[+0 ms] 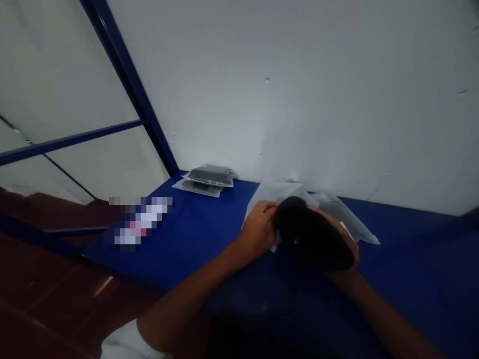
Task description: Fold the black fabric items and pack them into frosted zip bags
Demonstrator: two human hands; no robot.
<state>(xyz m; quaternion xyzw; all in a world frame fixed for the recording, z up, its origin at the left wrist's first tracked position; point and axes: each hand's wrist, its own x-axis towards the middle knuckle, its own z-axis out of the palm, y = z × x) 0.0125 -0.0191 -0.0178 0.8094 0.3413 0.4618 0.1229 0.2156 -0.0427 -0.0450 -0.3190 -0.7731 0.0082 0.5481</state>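
A black, rounded, elongated item (314, 237) is held up over the blue table, with a small light spot on its face; its exact kind I cannot make out. My right hand (350, 249) wraps round its right side from behind, and most of those fingers are hidden by it. At the item's left edge, my left hand (259, 227) is closed with curled fingers, gripping that edge. Behind and beneath both hands lies a frosted plastic bag (275, 193). More of the translucent plastic (342, 212) spreads out to the right, ending in a pointed corner.
Several dark items in clear plastic bags (209, 175) are stacked at the back left of the blue table (202, 234). A blurred-out pale and pink patch (144, 222) covers something at the left edge. A white wall (299, 99) and a blue metal frame (130, 85) bound the table.
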